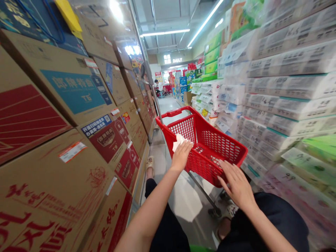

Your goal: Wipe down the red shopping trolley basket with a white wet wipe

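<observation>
A red plastic shopping basket (210, 154) with a grid of holes sits on a grey metal cart frame in front of me. My left hand (182, 154) presses a crumpled white tissue (179, 140) against the basket's left side, near the rim. Part of the tissue sticks out past the fingers. At the basket's near right corner, my right hand (236, 180) rests with its fingers stretched out, holding nothing. A raised handle (174, 113) spans the far end of the basket. The inside that I can see shows bare red plastic.
Stacked cardboard cartons (105, 136) line the left side closely. Piles of wrapped paper packs (283, 91) rise on the right. A grey metal pole (156, 101) stands beside the basket's far left corner. Farther down the aisle, people (159, 87) sit near a shop front.
</observation>
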A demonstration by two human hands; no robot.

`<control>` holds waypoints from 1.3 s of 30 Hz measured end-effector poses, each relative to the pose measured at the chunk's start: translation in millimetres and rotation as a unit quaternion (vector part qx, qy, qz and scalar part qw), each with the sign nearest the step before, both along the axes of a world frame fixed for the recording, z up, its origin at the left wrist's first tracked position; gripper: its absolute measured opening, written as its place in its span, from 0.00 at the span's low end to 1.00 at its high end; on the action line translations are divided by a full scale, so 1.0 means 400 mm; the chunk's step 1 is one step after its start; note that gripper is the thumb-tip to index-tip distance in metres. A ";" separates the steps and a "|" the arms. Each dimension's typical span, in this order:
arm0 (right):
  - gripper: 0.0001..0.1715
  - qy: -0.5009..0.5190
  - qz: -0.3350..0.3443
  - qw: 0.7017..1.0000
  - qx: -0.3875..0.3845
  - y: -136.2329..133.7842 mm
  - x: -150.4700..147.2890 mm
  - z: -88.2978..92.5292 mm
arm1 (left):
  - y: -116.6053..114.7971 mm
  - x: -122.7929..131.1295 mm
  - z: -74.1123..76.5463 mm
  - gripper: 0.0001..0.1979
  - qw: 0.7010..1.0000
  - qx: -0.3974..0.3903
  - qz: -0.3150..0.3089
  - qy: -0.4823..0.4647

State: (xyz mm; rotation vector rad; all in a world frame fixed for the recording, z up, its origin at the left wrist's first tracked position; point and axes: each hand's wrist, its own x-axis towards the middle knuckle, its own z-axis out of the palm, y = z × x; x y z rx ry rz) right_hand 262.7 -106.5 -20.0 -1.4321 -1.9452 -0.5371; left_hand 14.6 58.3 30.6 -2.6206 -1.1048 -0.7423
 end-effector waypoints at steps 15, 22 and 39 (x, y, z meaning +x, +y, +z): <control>0.10 -0.018 -0.014 1.000 0.011 0.057 0.005 -0.005 | -0.223 0.146 -0.069 0.28 0.989 0.005 -0.150 0.006; 0.09 -0.027 -0.041 0.998 0.025 0.054 -0.059 0.005 | -0.084 0.026 -0.026 0.31 0.997 -0.044 -0.030 -0.062; 0.27 0.237 0.045 0.970 -0.036 0.017 -0.150 0.052 | -0.254 0.105 -0.012 0.31 0.954 -0.202 -0.076 -0.210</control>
